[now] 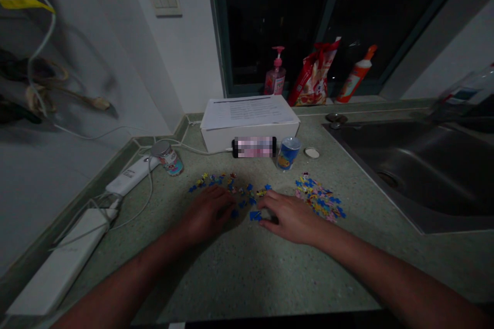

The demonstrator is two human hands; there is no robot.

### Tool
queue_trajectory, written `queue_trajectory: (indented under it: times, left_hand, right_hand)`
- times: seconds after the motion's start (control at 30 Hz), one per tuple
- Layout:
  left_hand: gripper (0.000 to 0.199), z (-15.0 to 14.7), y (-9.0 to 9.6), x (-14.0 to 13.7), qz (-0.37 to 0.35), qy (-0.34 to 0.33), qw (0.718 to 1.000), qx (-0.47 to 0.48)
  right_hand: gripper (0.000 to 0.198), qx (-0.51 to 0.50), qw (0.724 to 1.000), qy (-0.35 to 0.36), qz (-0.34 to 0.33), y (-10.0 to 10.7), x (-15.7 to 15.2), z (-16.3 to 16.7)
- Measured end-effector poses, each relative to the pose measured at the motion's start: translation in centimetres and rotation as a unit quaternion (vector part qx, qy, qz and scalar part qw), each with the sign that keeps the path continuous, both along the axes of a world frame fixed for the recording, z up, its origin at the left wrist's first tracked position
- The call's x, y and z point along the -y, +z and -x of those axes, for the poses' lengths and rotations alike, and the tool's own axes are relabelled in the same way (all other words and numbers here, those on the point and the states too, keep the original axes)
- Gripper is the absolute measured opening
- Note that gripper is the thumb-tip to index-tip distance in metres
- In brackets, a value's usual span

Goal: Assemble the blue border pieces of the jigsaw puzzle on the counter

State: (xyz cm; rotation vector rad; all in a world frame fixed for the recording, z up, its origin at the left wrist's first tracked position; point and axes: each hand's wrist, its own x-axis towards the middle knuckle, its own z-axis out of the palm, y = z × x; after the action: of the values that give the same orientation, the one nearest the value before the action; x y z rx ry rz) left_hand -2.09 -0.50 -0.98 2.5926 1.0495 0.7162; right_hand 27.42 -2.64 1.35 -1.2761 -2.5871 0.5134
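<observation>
Small jigsaw puzzle pieces, mostly blue and yellow, lie scattered on the counter between and beyond my two hands. My left hand rests low over the counter, its fingers loosely bent and apart from the thumb. By its thumb tip lies a single blue puzzle piece; whether they touch I cannot tell. My right hand is beside a blue joined-looking puzzle part, index finger and thumb spread at its right edge. Past that hand spreads a denser heap of puzzle pieces, partly hidden by it.
A blue can, its round lid and a propped phone stand before a white box. At left are another can, a power strip and cables. A sink is at right.
</observation>
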Motion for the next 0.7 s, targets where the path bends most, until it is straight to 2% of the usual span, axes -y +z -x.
queue_trajectory:
  times: [0.37,0.7]
  left_hand:
    - [0.014,-0.4,1.1,0.3,0.027,0.017,0.999,-0.030]
    - [0.016,-0.3,0.8,0.3,0.026,0.017,0.999,-0.029]
  right_hand:
    - [0.015,-0.016,1.000,0.005,-0.008,-0.6,-0.2,0.0]
    - [0.018,-0.012,1.000,0.006,0.020,-0.1,-0.2,0.2]
